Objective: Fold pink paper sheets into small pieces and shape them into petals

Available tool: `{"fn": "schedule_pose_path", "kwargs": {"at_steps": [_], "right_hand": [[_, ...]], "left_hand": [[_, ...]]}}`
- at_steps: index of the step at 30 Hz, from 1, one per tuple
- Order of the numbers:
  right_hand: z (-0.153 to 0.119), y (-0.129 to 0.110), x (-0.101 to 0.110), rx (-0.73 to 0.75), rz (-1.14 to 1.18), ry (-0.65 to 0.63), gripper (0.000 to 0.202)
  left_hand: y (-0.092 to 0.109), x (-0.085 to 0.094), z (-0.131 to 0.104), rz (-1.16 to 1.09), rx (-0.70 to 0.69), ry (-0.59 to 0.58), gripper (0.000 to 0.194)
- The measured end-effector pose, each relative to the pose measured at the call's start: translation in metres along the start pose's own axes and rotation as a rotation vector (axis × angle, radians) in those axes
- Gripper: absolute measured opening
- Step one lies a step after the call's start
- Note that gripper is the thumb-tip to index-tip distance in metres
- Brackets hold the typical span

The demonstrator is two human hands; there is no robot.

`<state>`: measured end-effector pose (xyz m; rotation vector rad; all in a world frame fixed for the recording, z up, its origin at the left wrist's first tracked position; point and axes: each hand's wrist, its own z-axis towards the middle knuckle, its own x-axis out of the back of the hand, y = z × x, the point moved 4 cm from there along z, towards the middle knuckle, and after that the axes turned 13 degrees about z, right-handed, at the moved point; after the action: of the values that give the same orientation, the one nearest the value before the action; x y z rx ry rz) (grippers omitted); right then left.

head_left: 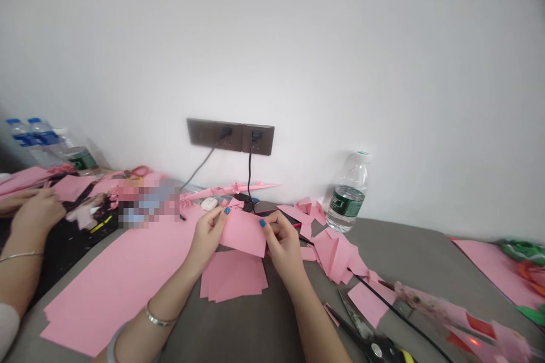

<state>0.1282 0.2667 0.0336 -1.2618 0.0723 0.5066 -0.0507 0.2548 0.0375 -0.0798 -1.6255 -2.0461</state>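
Between my two hands a small pink paper sheet (243, 232) is held up at a slight tilt. My left hand (209, 233) pinches its left edge, thumb on top. On the opposite edge my right hand (281, 243) is closed on the paper, with the thumb in front and the fingers curled behind. Just below lies a loose stack of pink paper squares (234, 279) on the grey table. Left of my left forearm spread large pink paper sheets (128, 278). Folded pink paper pieces (336, 254) sit right of my right hand.
Scissors (370, 340) and a pink glue gun (464, 323) with its black cord lie at the right front. A water bottle (348, 193) stands by the wall, below and right of the sockets (230, 136). Another person's hand (38, 212) works at the far left.
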Motion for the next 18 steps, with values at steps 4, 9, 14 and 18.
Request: {"fn": "schedule_pose_path", "kwargs": {"at_steps": [4,9,14,18], "right_hand": [[0.0016,0.0029,0.0007,-0.014,0.033,0.012,0.026],[0.0011,0.0033,0.0009,-0.037,0.055,0.028,0.028],[0.0007,0.0033,-0.0009,-0.027,0.072,0.026,0.03],[0.0022,0.0043,-0.0015,-0.057,0.102,0.011,0.031]], "left_hand": [[0.0009,0.0008,-0.0001,0.007,-0.015,0.003,0.034],[-0.0008,-0.0009,0.0,0.016,-0.015,-0.003,0.034],[-0.0015,0.0002,-0.0026,0.061,-0.007,0.016,0.041],[0.0006,0.0024,-0.0036,0.073,-0.011,0.038,0.043]]}}
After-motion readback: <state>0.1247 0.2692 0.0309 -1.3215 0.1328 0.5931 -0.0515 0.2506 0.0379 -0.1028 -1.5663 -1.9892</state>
